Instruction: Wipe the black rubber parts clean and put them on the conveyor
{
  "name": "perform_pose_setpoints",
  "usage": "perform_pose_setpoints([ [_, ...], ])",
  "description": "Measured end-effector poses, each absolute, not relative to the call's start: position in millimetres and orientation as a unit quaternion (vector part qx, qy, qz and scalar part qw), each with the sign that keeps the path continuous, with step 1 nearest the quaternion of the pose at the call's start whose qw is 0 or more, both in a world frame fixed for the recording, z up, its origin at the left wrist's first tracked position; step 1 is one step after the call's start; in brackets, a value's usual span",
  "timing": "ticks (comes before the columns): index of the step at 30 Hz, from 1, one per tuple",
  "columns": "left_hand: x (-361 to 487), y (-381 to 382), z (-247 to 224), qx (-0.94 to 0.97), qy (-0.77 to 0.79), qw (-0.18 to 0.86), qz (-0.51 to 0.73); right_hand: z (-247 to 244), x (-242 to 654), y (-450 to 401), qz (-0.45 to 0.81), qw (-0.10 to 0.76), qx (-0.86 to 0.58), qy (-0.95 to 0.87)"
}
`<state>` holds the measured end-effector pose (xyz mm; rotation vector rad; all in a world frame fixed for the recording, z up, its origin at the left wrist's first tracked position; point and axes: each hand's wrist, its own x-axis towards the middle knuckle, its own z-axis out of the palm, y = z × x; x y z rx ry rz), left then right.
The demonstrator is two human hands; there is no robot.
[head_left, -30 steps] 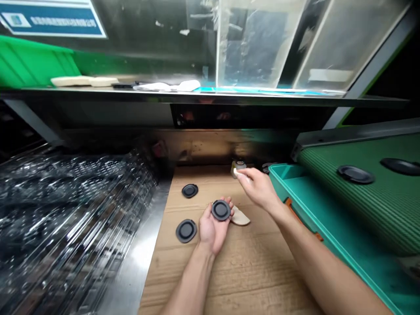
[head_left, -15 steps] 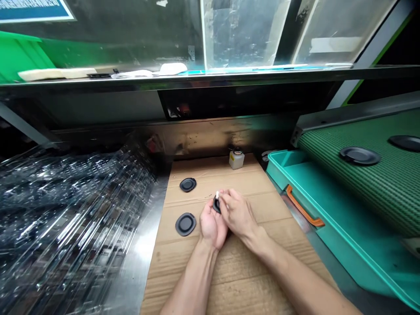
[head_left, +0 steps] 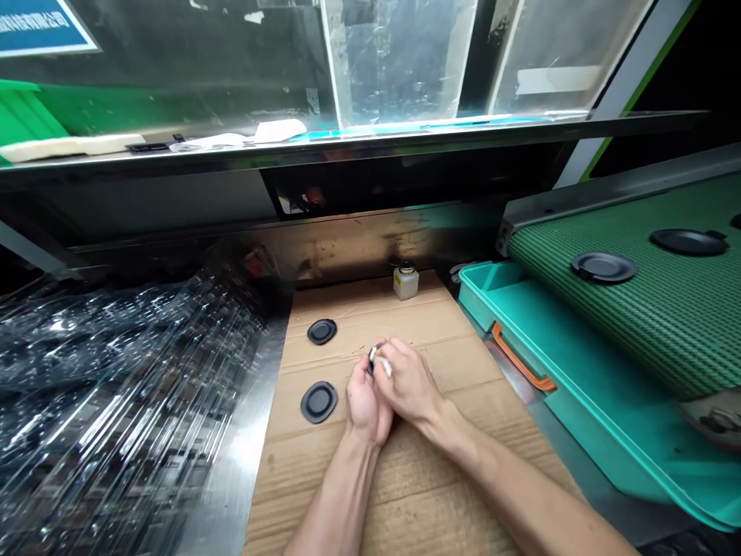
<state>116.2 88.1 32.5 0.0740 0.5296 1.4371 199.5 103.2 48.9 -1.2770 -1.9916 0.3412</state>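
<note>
My left hand [head_left: 366, 405] is cupped, palm up, over the cardboard [head_left: 428, 494], its fingers curled round a small black disc [head_left: 371, 361]. Most of that disc is hidden by my hands. My right hand [head_left: 405, 382] pinches a small white wad [head_left: 384, 366] against the disc; whether it is cloth or cotton I cannot tell. To the left, a black round lid-like disc [head_left: 318, 401] and another black disc [head_left: 322, 331] lie flat on the cardboard. Behind my hands stands a small whitish square bottle [head_left: 406, 283] with a dark top.
A stack of clear plastic trays [head_left: 116, 401] fills the left side. On the right sits a teal bin [head_left: 584, 409] with an orange handle [head_left: 521, 359], beside a green conveyor belt [head_left: 625, 324] carrying black discs [head_left: 605, 266]. A metal shelf [head_left: 347, 150] crosses the back.
The white wad has gone from standing upright above the disc to lying lower between my right fingers and the disc. My view has turned slightly, shifting the scene left.
</note>
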Motion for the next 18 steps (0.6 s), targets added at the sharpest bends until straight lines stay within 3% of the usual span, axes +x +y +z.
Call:
perform_pose_setpoints([
  [18, 118.1, 86.4, 36.1, 0.048, 0.242, 0.709, 0.661, 43.0, 197.0, 101.6, 0.121, 0.400, -0.493, -0.763],
])
